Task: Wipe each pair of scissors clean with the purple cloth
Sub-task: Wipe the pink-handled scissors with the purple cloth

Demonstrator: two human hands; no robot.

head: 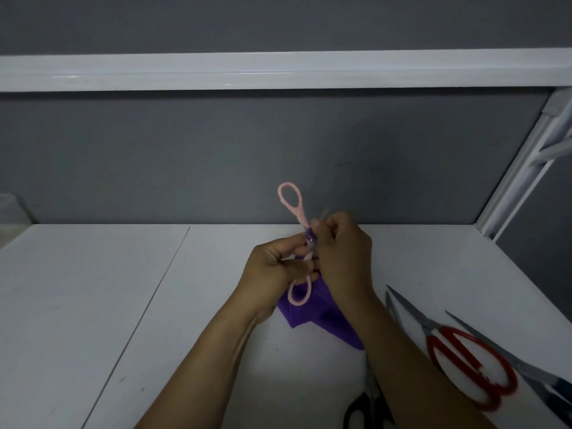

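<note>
Pink plastic loops mark the scissors (pixel 301 217) that we see held up between two bare hands, above the far part of a white table (pixel 93 305). The pink scissors stand splayed wide, one loop high against the grey wall (pixel 216 150), the other hanging just below the left hand (pixel 274 269). That hand curls its fingers round the lower handle arm and grips it. The right hand (pixel 342 252) sits against it, fingers curled tight near the pivot. There we make out a scrap of the purple cloth (pixel 309 314) pinched against the metal. A blurred tip of blade shows above the knuckles. The rest of the cloth hangs down under both hands; we cannot tell whether its lower corner touches the table.

To the right, well apart from the hands, red scissors (pixel 470 366) lie flat on the table, their blades slightly parted and pointing toward the wall. Just beyond them, at the right edge, lies a longer pair with a dark handle (pixel 535 373), its blade pointing the same way. Black scissors (pixel 366 400) lie at the bottom edge, partly hidden under the right forearm. A white shelf rail (pixel 278 72) runs across the wall above, and a white frame slants down at the right.
</note>
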